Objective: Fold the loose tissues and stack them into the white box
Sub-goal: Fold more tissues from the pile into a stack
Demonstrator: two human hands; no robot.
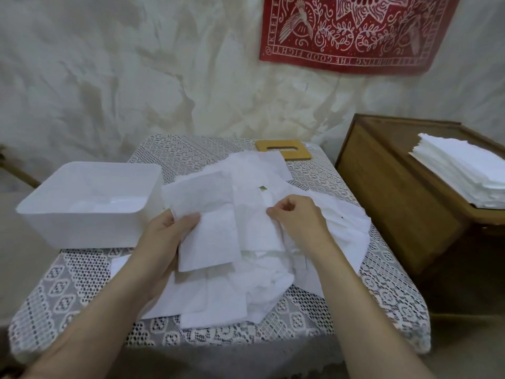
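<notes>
Head view: one tissue (213,242) is being lifted just above the heap of loose tissues (262,280), which is sprawling across the middle of the lace-covered table (68,291). It is hanging flat between both hands, and a crease is showing down its length. By my reading the folding step is in hand: this sheet is being squared up and doubled over, not yet carried to the box. The left hand (166,233) is gripping the sheet's left edge, thumb lying on top and fingers curled beneath it. The right hand (297,217) is pinching the right upper part between thumb and bent fingertips, the other fingers tucked in. The next move is probably calling for bringing one edge over to meet the other, pressing the crease, then swinging left to the white box (82,231), which is sitting open just beside the heap at the table's left. Whether tissues are already lying inside it I cannot tell. Farther out, a wooden slotted lid (284,151) is lying behind the heap, and a neat tissue stack (464,170) is resting on a wooden cabinet (396,203) to the right.
</notes>
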